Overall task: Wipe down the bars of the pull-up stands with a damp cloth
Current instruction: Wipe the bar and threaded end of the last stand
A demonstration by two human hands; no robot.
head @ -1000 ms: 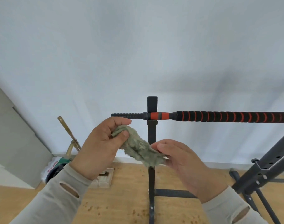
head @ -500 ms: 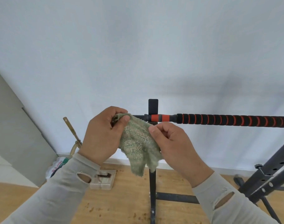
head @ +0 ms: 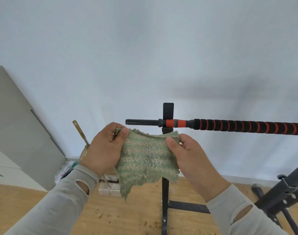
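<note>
The left hand [head: 104, 150] and right hand [head: 190, 156] each pinch 1 top corner of the cloth [head: 146, 158]; it looks soft, light and limp, best gripped bunched.

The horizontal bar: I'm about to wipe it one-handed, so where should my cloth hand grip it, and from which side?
Probably from above, on the ridged black end left of the upright post. It juts out free, so the cloth, now pinched flat between the left hand and right hand, can wrap fully round, then move past the post to the foam grip.
</note>
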